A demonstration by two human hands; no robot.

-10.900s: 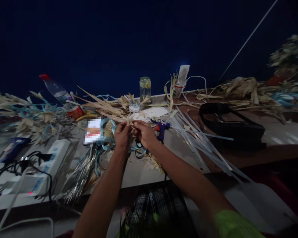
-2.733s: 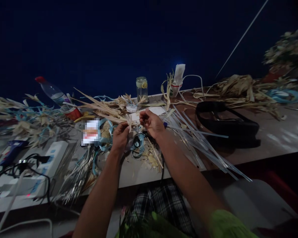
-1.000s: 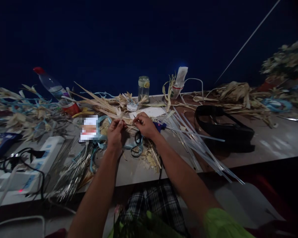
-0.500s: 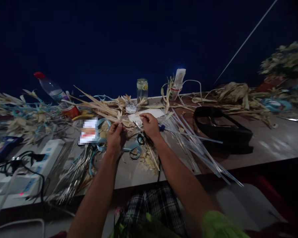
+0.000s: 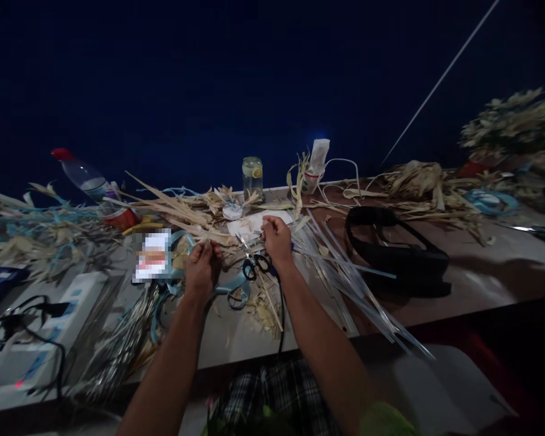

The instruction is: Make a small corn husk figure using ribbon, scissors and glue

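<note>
My left hand (image 5: 202, 266) is closed in a pinch above the table, left of the scissors; what its fingertips hold is too small and dim to name. My right hand (image 5: 278, 241) has thumb and fingers pressed together over the edge of a white sheet (image 5: 249, 225), and its contents cannot be made out either. Between the hands, scissors (image 5: 255, 265) with black handles lie with blades pointing away. Light-blue ribbon (image 5: 231, 284) curls beside my left wrist. Dry husk scraps (image 5: 264, 309) are scattered in front of the scissors, and long dry husks (image 5: 172, 206) lie behind my left hand.
Clear plastic strips (image 5: 345, 284) and a black strapped headset-like object (image 5: 397, 260) lie to the right. A jar (image 5: 252, 175) stands at the back. At left are a tilted bottle (image 5: 84, 178), a bundle of metallic wires (image 5: 122, 339) and a power strip (image 5: 72, 321).
The view has shifted, so everything appears lower and slightly left. My right hand has moved a little right, uncovering more of the scissors. The pale scrap at my left fingertips no longer shows clearly.
</note>
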